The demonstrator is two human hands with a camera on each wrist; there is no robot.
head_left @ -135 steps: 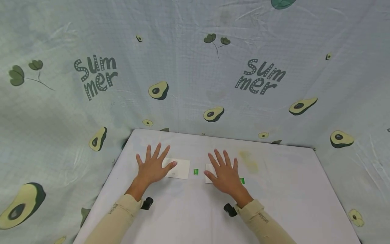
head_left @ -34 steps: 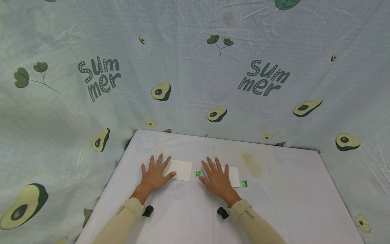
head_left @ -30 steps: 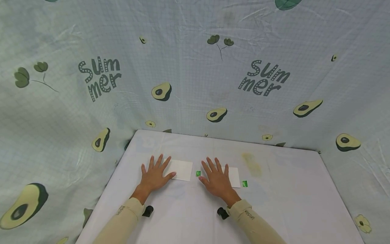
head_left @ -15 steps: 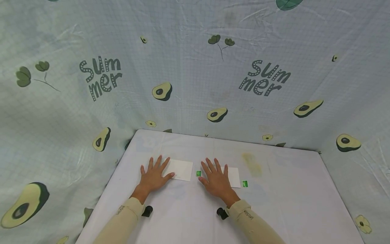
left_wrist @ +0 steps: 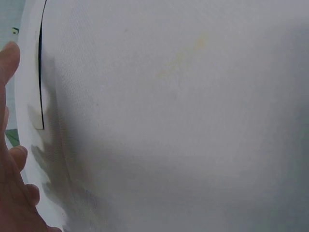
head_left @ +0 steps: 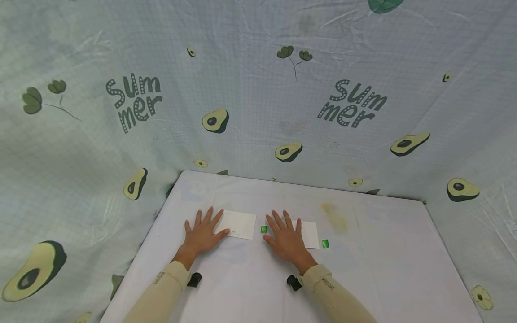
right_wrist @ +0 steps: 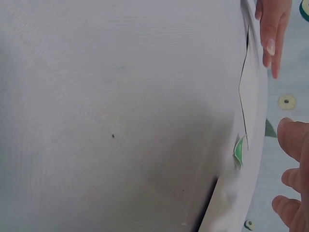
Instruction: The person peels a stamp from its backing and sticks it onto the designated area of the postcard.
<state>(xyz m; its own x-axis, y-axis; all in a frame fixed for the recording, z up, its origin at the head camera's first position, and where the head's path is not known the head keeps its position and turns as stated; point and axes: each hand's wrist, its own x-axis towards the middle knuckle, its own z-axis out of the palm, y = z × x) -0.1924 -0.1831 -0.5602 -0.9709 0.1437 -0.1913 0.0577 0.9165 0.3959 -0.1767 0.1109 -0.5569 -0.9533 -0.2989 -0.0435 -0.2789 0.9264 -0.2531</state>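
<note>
My beige sleeves [head_left: 161, 287] come in from the near edge of the white table [head_left: 383, 269], each with a small black wrist camera [head_left: 194, 279] under the cuff. My left hand [head_left: 201, 234] lies flat, palm down, fingers spread and straight, its thumb tip resting on the near left part of a white card [head_left: 241, 224]. My right hand [head_left: 286, 239] lies flat the same way, fingers spread, covering the left part of a second white card [head_left: 310, 234]. Between my hands, just beside the first card's right edge and my right index finger, sits a small green square [head_left: 264, 229]. Another green square [head_left: 325, 243] lies just off the right edge of the second card. Farther on, a yellowish stain [head_left: 335, 215] marks the tabletop. Behind the table hangs a pale cloth backdrop [head_left: 250, 89] printed with avocados and the word "Summer".
</note>
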